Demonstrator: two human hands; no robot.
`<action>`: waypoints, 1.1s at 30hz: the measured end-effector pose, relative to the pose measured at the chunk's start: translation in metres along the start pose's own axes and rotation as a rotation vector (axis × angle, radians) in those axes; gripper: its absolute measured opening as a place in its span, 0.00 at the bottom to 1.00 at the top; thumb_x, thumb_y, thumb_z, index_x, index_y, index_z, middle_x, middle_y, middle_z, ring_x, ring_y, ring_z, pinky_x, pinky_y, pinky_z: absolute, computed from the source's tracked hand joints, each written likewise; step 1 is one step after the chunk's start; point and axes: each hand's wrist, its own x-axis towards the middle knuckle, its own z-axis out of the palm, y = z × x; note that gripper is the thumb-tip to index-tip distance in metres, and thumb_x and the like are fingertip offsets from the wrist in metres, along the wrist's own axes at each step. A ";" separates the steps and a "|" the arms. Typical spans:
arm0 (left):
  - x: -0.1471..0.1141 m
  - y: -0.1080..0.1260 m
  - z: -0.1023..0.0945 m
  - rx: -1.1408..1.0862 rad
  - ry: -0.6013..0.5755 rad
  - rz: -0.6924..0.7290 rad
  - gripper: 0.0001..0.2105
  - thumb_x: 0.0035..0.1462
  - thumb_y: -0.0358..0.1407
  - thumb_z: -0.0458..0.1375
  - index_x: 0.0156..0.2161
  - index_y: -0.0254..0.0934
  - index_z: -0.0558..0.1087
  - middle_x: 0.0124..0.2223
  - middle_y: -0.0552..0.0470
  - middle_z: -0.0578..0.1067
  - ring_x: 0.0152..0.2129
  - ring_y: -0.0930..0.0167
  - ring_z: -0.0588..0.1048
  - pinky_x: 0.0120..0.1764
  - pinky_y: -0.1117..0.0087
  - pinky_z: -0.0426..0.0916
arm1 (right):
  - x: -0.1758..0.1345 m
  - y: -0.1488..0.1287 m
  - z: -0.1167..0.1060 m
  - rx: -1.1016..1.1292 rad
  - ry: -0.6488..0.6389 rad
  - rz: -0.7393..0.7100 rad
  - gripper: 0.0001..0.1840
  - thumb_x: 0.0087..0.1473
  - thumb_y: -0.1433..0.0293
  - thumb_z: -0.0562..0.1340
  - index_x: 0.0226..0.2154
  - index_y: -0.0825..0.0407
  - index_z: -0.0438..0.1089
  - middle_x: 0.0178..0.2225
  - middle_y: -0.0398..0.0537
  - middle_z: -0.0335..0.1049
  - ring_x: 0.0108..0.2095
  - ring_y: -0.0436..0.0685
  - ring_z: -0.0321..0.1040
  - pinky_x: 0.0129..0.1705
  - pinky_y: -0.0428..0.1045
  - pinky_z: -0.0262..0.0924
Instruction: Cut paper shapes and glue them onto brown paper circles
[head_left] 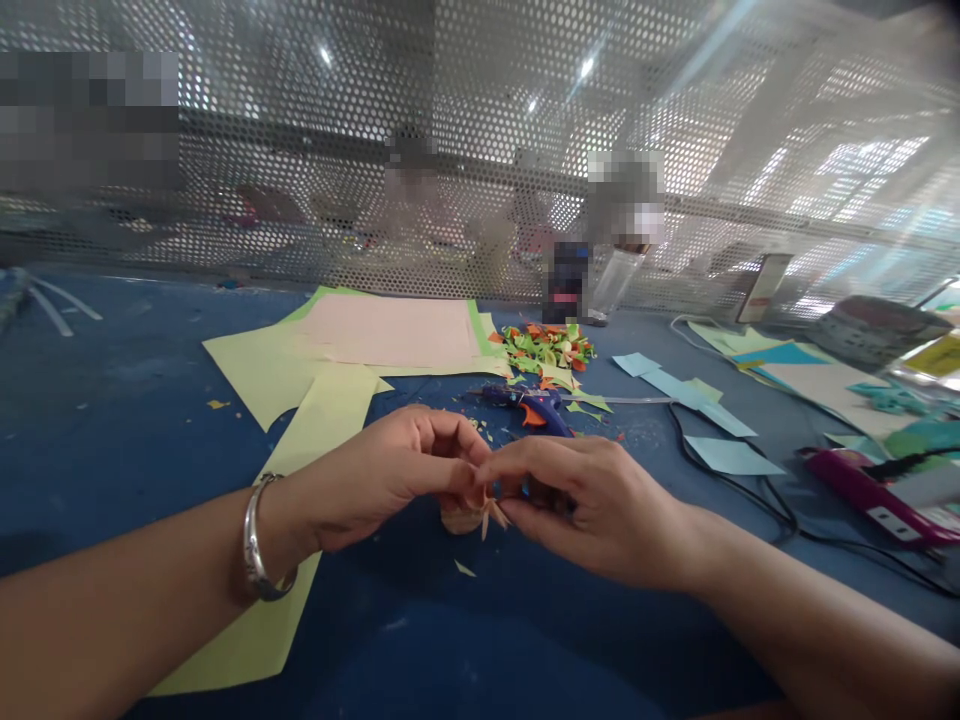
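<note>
Between my fingertips is a small peach paper piece (pixel 493 516) with narrow pointed strips, like petals, sticking out downward. My left hand (pixel 401 465), with a silver bangle at its wrist, pinches it from the left. From the right, the thumb and forefinger of my right hand (pixel 600 510) close on the same piece. Just below the left fingertips shows a small rounded tan thing (pixel 460 521), partly hidden; I cannot tell whether it is joined to the paper. A blue glue gun (pixel 551 408) with an orange trigger lies just beyond my hands.
Yellow-green paper (pixel 315 425) and a pale pink sheet (pixel 397 328) lie left and behind. Green and orange paper scraps (pixel 547 348) are heaped at the back. Light blue paper slips (pixel 731 456), black cable and a magenta power strip (pixel 874 497) are right. A perforated metal screen (pixel 300 190) stands behind.
</note>
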 end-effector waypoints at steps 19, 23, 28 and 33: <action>-0.003 -0.003 0.005 0.086 0.042 -0.043 0.06 0.58 0.34 0.63 0.39 0.33 0.74 0.29 0.51 0.78 0.24 0.75 0.73 0.31 0.75 0.68 | 0.003 -0.005 0.003 0.039 -0.121 -0.032 0.11 0.56 0.80 0.61 0.41 0.52 0.70 0.35 0.42 0.75 0.32 0.46 0.68 0.36 0.42 0.61; -0.003 -0.003 0.008 0.061 0.121 -0.012 0.07 0.59 0.36 0.62 0.39 0.34 0.72 0.28 0.52 0.77 0.24 0.75 0.73 0.31 0.73 0.67 | 0.003 -0.003 0.003 0.020 -0.062 -0.011 0.08 0.57 0.78 0.61 0.39 0.52 0.70 0.32 0.41 0.74 0.29 0.46 0.67 0.35 0.42 0.61; -0.003 0.000 0.007 0.174 0.296 0.249 0.10 0.59 0.40 0.64 0.41 0.36 0.74 0.37 0.52 0.76 0.33 0.72 0.74 0.36 0.72 0.68 | 0.003 0.000 0.001 0.075 0.073 0.134 0.06 0.57 0.75 0.61 0.38 0.52 0.70 0.30 0.40 0.71 0.25 0.45 0.64 0.29 0.42 0.60; -0.006 0.001 0.008 0.242 0.163 0.299 0.14 0.55 0.38 0.67 0.45 0.38 0.72 0.43 0.50 0.77 0.40 0.68 0.75 0.44 0.67 0.71 | 0.004 0.003 -0.003 0.119 0.126 0.272 0.05 0.55 0.74 0.61 0.36 0.53 0.70 0.27 0.40 0.68 0.24 0.46 0.61 0.27 0.43 0.59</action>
